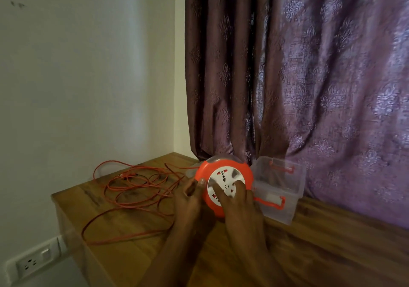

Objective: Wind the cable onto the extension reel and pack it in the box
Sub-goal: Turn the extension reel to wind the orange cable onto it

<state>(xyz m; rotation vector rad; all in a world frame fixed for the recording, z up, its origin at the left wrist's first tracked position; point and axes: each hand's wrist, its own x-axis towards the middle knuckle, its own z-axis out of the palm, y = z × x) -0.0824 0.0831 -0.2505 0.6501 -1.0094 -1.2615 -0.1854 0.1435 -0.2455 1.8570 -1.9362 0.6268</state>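
A round orange extension reel [223, 171] with a white socket face stands tilted on the wooden table [132, 242]. My left hand [191, 200] grips its left rim, thumb on the orange edge. My right hand [240, 207] lies flat on the white face, fingers spread across it. The thin orange cable [132, 189] sprawls in loose loops over the table left of the reel. A clear plastic box [281, 189] with orange latches stands open just right of the reel, touching or nearly touching it.
A patterned purple-brown curtain [298, 76] hangs right behind the box and reel. A white wall [88, 76] bounds the left, with a wall socket and switch [33, 262] low down. The table's left edge runs close to the cable loops.
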